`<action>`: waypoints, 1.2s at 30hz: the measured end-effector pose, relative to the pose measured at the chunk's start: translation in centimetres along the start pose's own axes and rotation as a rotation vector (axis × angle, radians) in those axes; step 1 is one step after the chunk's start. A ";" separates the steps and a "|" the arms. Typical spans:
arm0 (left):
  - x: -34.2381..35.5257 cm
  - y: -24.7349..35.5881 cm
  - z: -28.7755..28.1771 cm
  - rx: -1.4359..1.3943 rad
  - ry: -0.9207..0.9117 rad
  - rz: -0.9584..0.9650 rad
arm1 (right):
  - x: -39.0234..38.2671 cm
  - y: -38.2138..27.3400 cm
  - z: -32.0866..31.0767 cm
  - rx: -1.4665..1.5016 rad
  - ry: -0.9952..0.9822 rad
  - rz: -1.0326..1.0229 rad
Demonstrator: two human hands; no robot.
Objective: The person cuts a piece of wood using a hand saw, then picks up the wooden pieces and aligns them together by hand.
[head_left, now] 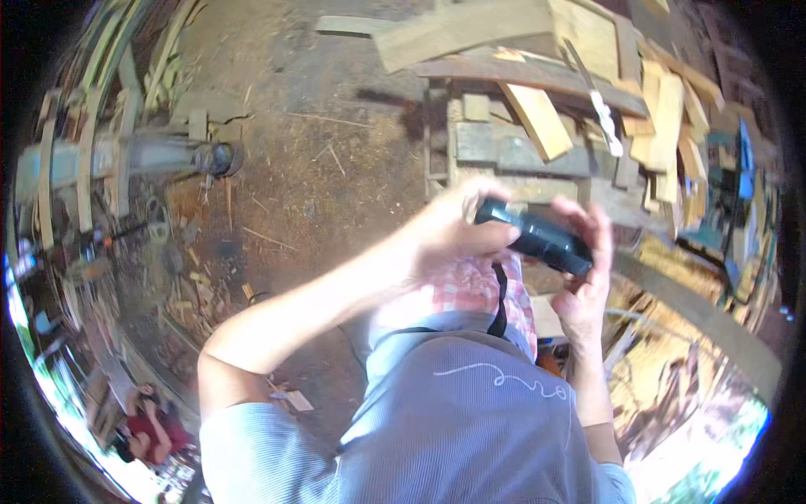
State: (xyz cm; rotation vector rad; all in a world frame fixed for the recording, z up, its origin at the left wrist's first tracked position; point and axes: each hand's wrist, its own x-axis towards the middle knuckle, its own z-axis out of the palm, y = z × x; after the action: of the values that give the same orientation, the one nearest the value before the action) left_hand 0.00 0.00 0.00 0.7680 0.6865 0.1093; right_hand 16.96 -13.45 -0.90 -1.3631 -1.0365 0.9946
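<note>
The left hand (460, 225) is partly hidden behind the blurred black object (540, 238), and the person (159, 433) at near left is too small to make out.

Dim floor (311, 168); glaring daylight at lower left and right; left hand (457, 225) blurred; curved edges, black corners.

Item 1: lettering (500, 380), one inscription in pale cursive script. Location: across the chest of the person's finely striped blue-grey shirt (445, 437). Form: thin, line-like; a long wavy stroke at the left end, a small loop near the middle, rounded letters toward the right, the run sloping slightly downward to the right. Legibility: partial; full wording cannot be made out. Item 2: black object (537, 236); any marking too blurred to read.
</note>
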 end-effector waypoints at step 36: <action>5.9 -10.2 18.6 0.866 0.633 0.246 | 7.9 -6.9 -20.7 -0.253 -1.249 0.236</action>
State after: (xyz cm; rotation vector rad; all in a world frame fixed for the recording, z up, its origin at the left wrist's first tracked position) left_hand 14.36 -16.67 -0.45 1.6873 1.2646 0.2960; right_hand 38.71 -11.19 6.90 -0.9854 -1.9702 2.0428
